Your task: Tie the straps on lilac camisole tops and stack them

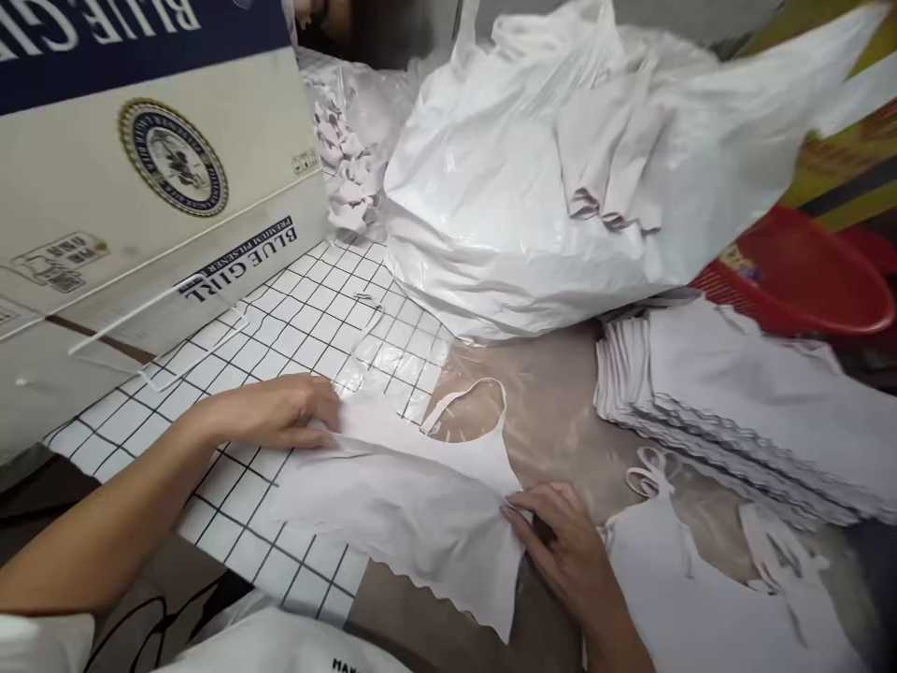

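Observation:
A pale camisole top [420,495] with a scalloped hem lies spread in front of me, partly over a brown surface and partly over a checked cloth. One thin shoulder strap [455,402] loops upward from its top edge. At the camisole's upper left, my left hand [301,411] is closed with the fabric edge between thumb and fingers. My right hand [557,542] pinches the side edge at the right. Close by that hand lies another pale top [673,570] with tied straps.
A large white plastic bag [476,252] stands at the back, with pale fabric pieces on it. To the left is a Blue Girl carton [231,168]. Stacked pale garments [757,383] and a red basket [827,280] are at the right. The checked cloth [280,318] lies beneath.

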The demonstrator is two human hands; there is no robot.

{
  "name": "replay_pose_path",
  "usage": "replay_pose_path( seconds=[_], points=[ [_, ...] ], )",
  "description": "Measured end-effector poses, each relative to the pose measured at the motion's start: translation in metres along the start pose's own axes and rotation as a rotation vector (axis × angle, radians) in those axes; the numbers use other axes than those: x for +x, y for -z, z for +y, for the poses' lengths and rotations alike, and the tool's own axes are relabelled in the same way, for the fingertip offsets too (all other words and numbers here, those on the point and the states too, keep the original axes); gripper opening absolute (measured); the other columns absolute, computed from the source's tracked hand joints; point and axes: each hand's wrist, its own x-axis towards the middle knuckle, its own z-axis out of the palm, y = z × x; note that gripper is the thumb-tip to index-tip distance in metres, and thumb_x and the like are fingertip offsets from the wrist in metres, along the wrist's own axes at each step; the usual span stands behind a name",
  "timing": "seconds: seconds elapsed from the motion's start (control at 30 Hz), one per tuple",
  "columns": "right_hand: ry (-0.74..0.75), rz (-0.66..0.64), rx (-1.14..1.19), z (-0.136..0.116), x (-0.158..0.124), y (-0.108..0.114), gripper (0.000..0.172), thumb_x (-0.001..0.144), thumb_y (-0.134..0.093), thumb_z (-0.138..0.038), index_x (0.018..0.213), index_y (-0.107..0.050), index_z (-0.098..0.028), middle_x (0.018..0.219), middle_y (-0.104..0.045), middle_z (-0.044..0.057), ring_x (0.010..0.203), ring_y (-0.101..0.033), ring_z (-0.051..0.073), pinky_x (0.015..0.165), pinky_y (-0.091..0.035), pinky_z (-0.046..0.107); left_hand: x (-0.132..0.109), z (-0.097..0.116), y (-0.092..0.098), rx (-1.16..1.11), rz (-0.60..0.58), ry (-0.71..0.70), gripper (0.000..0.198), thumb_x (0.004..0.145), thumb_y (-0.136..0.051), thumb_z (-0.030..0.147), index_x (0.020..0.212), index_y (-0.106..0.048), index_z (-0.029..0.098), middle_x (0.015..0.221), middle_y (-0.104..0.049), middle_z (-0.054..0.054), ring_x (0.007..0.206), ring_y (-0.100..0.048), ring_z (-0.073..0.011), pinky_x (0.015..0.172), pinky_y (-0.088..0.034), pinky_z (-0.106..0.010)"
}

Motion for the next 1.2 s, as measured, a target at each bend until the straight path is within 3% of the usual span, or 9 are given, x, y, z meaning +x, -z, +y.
replay_pose_path(
  seconds=[0.07, 0.17, 0.27, 0.47, 0.6, 0.8, 0.9, 1.0, 1.2],
  points=[
    [-0.001, 0.010, 0.004, -0.001, -0.001, -0.001, 0.023, 0.094, -0.057, -0.044, 0.087, -0.070, -0.026, 0.075, -0.067, 0.004, 0.076, -0.058, 0.022, 0.069, -0.049, 0.037, 0.003, -0.007, -0.004, 0.013, 0.003, 0.110, 0.029, 0.093, -0.053, 0.042, 0.088, -0.071, 0.020, 0.089, -0.070, -0.005, 0.081, -0.062, -0.0182, 0.074, -0.047, -0.028],
    [0.003, 0.047, 0.012, -0.003, -0.001, -0.001, 0.024, 0.093, -0.058, -0.045, 0.086, -0.070, -0.025, 0.076, -0.068, 0.005, 0.077, -0.059, 0.023, 0.068, -0.050, 0.037, 0.017, -0.020, -0.011, 0.150, 0.267, 0.275, 0.025, 0.090, -0.051, 0.032, 0.104, -0.066, 0.018, 0.093, -0.067, -0.006, 0.078, -0.060, -0.0190, 0.069, -0.045, -0.029],
    [0.007, 0.071, 0.001, -0.005, 0.000, 0.000, 0.027, 0.093, -0.058, -0.047, 0.084, -0.069, -0.025, 0.075, -0.068, 0.005, 0.077, -0.061, 0.024, 0.067, -0.051, 0.037, 0.037, -0.029, -0.013, 0.218, 0.336, 0.218, 0.039, 0.087, -0.050, 0.021, 0.124, -0.060, 0.019, 0.101, -0.066, -0.007, 0.086, -0.061, -0.0205, 0.074, -0.046, -0.031],
    [0.021, 0.045, -0.076, -0.002, 0.000, 0.000, 0.025, 0.094, -0.057, -0.046, 0.088, -0.070, -0.025, 0.079, -0.069, 0.005, 0.078, -0.063, 0.025, 0.069, -0.053, 0.038, 0.059, -0.034, -0.003, 0.161, 0.231, 0.086, 0.015, 0.083, -0.052, 0.015, 0.076, -0.065, 0.019, 0.073, -0.066, -0.002, 0.070, -0.059, -0.0170, 0.063, -0.037, -0.026],
    [0.057, 0.045, -0.126, 0.001, 0.003, 0.006, 0.022, 0.092, -0.060, -0.044, 0.092, -0.070, -0.025, 0.083, -0.069, 0.006, 0.081, -0.066, 0.024, 0.069, -0.055, 0.037, 0.061, -0.039, -0.005, 0.140, 0.312, 0.058, 0.015, 0.083, -0.052, 0.015, 0.074, -0.062, 0.020, 0.066, -0.062, 0.000, 0.063, -0.054, -0.0153, 0.060, -0.033, -0.026],
    [-0.034, 0.036, -0.018, -0.064, 0.053, 0.024, 0.019, 0.096, -0.055, -0.037, 0.092, -0.068, -0.024, 0.090, -0.066, 0.008, 0.083, -0.065, 0.022, 0.071, -0.054, 0.033, 0.059, -0.039, -0.012, 0.103, 0.422, -0.114, 0.014, 0.084, -0.048, 0.016, 0.078, -0.060, 0.019, 0.087, -0.064, -0.006, 0.080, -0.056, -0.0181, 0.071, -0.042, -0.029],
    [-0.014, -0.019, 0.114, -0.099, 0.105, 0.003, 0.019, 0.094, -0.055, -0.037, 0.092, -0.067, -0.023, 0.091, -0.066, 0.007, 0.082, -0.062, 0.020, 0.072, -0.052, 0.032, 0.057, -0.034, -0.014, 0.021, 0.424, -0.206, 0.009, 0.081, -0.050, 0.014, 0.078, -0.057, 0.019, 0.101, -0.063, -0.010, 0.094, -0.053, -0.0219, 0.082, -0.045, -0.035],
    [-0.029, -0.069, 0.197, -0.112, 0.148, -0.035, 0.016, 0.087, -0.062, -0.035, 0.095, -0.066, -0.021, 0.092, -0.064, 0.006, 0.079, -0.059, 0.019, 0.073, -0.050, 0.032, 0.057, -0.031, -0.015, -0.097, 0.347, -0.170, 0.008, 0.081, -0.051, 0.015, 0.083, -0.058, 0.019, 0.093, -0.062, -0.006, 0.091, -0.053, -0.0208, 0.085, -0.046, -0.035],
    [-0.098, -0.254, 0.379, -0.106, 0.171, -0.071, 0.022, 0.090, -0.053, -0.035, 0.074, -0.058, -0.020, 0.073, -0.055, 0.000, 0.066, -0.048, 0.014, 0.060, -0.040, 0.026, 0.060, -0.038, -0.012, -0.280, 0.345, -0.028, 0.004, 0.075, -0.056, 0.021, 0.078, -0.057, 0.019, 0.083, -0.059, -0.002, 0.085, -0.055, -0.0185, 0.083, -0.044, -0.033]
  ],
)
